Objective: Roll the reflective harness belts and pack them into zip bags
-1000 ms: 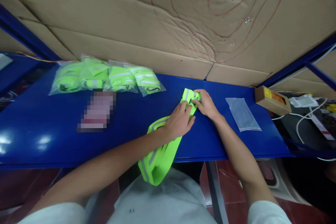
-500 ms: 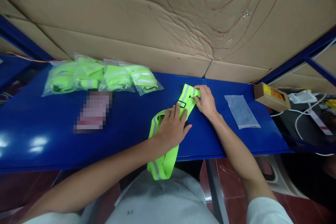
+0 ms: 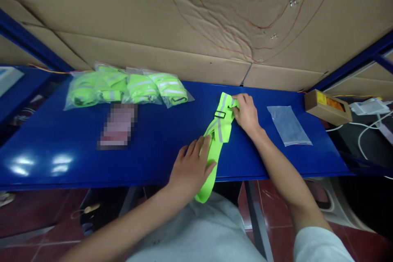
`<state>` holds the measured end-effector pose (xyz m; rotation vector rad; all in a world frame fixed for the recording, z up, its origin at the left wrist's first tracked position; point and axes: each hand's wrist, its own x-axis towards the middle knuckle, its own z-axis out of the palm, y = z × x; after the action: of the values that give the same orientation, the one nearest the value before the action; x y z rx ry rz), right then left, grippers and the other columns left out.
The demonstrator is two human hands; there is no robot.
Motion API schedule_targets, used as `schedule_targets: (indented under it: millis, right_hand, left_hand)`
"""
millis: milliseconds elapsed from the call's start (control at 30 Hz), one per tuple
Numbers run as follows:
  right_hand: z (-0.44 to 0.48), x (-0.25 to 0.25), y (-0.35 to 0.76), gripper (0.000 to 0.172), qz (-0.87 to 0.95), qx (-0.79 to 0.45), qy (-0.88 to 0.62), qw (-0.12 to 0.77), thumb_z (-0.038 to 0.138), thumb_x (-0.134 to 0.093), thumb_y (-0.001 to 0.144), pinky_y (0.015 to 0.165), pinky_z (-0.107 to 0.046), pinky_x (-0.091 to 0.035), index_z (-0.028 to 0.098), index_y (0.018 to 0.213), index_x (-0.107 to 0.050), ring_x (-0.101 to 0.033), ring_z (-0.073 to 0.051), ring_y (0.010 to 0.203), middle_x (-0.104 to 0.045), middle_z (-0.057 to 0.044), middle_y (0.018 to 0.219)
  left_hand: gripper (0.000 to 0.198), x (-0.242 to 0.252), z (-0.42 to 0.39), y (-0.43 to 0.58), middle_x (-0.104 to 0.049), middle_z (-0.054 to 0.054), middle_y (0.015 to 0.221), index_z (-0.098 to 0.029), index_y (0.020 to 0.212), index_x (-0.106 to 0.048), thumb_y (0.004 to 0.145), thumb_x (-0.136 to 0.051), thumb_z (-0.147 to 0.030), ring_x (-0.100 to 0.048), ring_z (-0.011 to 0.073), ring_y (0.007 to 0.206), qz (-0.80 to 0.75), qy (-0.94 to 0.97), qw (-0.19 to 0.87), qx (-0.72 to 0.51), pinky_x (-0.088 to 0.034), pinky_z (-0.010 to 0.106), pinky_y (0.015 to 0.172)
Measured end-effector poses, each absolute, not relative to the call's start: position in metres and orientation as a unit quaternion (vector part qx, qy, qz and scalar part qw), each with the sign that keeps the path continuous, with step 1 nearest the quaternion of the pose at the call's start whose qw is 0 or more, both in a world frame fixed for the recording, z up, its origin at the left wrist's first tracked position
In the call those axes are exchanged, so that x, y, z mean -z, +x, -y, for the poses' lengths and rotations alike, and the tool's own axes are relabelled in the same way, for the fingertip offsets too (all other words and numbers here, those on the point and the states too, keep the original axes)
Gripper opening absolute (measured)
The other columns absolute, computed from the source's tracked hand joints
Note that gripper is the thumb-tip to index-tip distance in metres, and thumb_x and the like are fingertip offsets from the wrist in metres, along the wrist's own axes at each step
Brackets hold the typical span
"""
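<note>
Step in hand, by the look of it: smoothing out a neon-yellow strap (image 3: pixel 218 133) w/ grey reflective stripes so it lies straight on the blue surface (image 3: pixel 147 151).

R hand (image 3: pixel 247 112) has its grip closed on the strap's far end, fingertips pinched on the folded tip just past the black buckle (image 3: pixel 220 114). L hand (image 3: pixel 190 168) lies palm-down, fingers spread, on the near part of the strap close to the front edge of the surface. That grip is apart, pressing not clamping. Whether the thumb hooks under the fabric is hard to tell from this angle.

The strap runs at a slant between the two hands. Its near loop hangs over the front edge towards the person's shirt.

Around it:
- row of bagged straps (image 3: pixel 129 89) at the back left, well apart from the hands
- empty clear bag (image 3: pixel 288 125) just right of the R hand, flat, not touching it
- small cardboard box (image 3: pixel 328 106) at the far right edge
- pixelled-out flat item (image 3: pixel 118 127) left of centre

Next move, as a judgement: it calls for the far end to stay pinned while the hanging loop comes up onto the surface, stripes facing up, no twist at the buckle. The empty bag is near enough for the R hand to reach.
</note>
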<state>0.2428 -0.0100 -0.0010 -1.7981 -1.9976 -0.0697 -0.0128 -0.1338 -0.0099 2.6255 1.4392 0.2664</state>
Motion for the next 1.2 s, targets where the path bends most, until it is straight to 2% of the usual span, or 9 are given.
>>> schedule_targets:
  millis: [133,267,533,667,733,833,933,1033,1200]
  right_hand:
    - [0.011,0.001,0.242,0.040,0.724,0.035,-0.653,0.219,0.014,-0.049,0.090,0.095,-0.047,-0.051,0.017,0.128,-0.062,-0.051,-0.034,0.116,-0.058,-0.017,0.129]
    - [0.010,0.003,0.241,0.039,0.721,0.051,-0.655,0.221,0.012,-0.050,0.089,0.093,-0.046,-0.052,0.016,0.126,-0.062,-0.051,-0.034,0.114,-0.059,-0.017,0.127]
    - [0.008,0.007,0.243,0.037,0.716,0.083,-0.656,0.224,0.011,-0.055,0.088,0.090,-0.045,-0.054,0.016,0.124,-0.062,-0.053,-0.033,0.110,-0.061,-0.016,0.124]
    - [0.008,0.008,0.242,0.035,0.720,0.085,-0.648,0.233,0.010,-0.054,0.089,0.091,-0.046,-0.054,0.017,0.122,-0.062,-0.054,-0.033,0.110,-0.061,-0.016,0.122]
    - [0.009,0.008,0.242,0.034,0.725,0.087,-0.641,0.237,0.009,-0.054,0.088,0.090,-0.046,-0.054,0.017,0.121,-0.062,-0.054,-0.033,0.109,-0.061,-0.016,0.122]
    - [0.009,0.009,0.243,0.034,0.732,0.087,-0.633,0.236,0.009,-0.054,0.088,0.090,-0.045,-0.054,0.017,0.120,-0.062,-0.054,-0.032,0.108,-0.061,-0.016,0.122]
    - [0.008,0.008,0.245,0.034,0.738,0.076,-0.626,0.240,0.010,-0.055,0.089,0.091,-0.044,-0.054,0.017,0.121,-0.062,-0.054,-0.032,0.109,-0.061,-0.015,0.122]
    - [0.007,0.008,0.247,0.034,0.738,0.067,-0.624,0.250,0.011,-0.055,0.089,0.092,-0.045,-0.054,0.018,0.121,-0.062,-0.054,-0.032,0.109,-0.062,-0.015,0.122]
    - [0.005,0.009,0.247,0.035,0.735,0.064,-0.625,0.256,0.009,-0.053,0.088,0.091,-0.045,-0.054,0.017,0.121,-0.062,-0.053,-0.033,0.109,-0.061,-0.014,0.122]
  left_hand:
    - [0.064,0.019,0.139,-0.018,-0.040,0.017,0.164,-0.016,0.163,-0.025,0.106,-0.044,-0.038,-0.045,0.0332,0.149,-0.436,0.891,0.056,-0.112,-0.046,0.056,0.116]
    - [0.061,0.022,0.132,-0.021,-0.054,0.016,0.155,-0.011,0.162,-0.022,0.103,-0.038,-0.014,-0.053,0.0239,0.144,-0.412,0.898,0.080,-0.133,-0.051,0.044,0.113]
    - [0.052,0.019,0.123,-0.028,-0.053,0.013,0.155,-0.010,0.146,-0.054,0.097,-0.038,0.001,-0.055,0.0283,0.142,-0.427,0.903,0.005,-0.051,-0.053,0.048,0.111]
    - [0.035,0.005,0.118,-0.021,-0.060,0.017,0.147,-0.009,0.132,-0.067,0.102,-0.051,-0.018,-0.062,0.0339,0.133,-0.415,0.908,0.004,-0.051,-0.055,0.053,0.105]
    - [0.040,-0.008,0.109,-0.013,-0.076,0.016,0.119,-0.012,0.103,-0.077,0.106,-0.048,-0.040,-0.073,0.0335,0.110,-0.422,0.904,0.024,-0.070,-0.055,0.055,0.100]
    - [0.060,-0.023,0.082,0.004,-0.074,0.012,0.081,-0.014,0.078,-0.074,0.107,-0.038,-0.052,-0.073,0.0294,0.082,-0.433,0.892,0.028,-0.126,-0.057,0.051,0.087]
    - [0.049,-0.019,0.051,0.019,-0.070,0.017,0.121,-0.013,0.114,-0.071,0.107,-0.040,-0.050,-0.069,0.0304,0.112,-0.392,0.888,0.057,-0.236,-0.057,0.046,0.095]
    - [0.067,0.002,0.036,0.028,-0.047,0.024,0.155,-0.009,0.150,-0.046,0.103,-0.048,-0.057,-0.046,0.0353,0.146,-0.403,0.874,0.145,-0.231,-0.045,0.051,0.117]
    - [0.075,0.030,0.057,0.035,-0.011,0.021,0.173,-0.020,0.165,-0.023,0.103,-0.048,-0.055,-0.010,0.0388,0.162,-0.341,0.918,0.149,-0.140,-0.022,0.063,0.128]
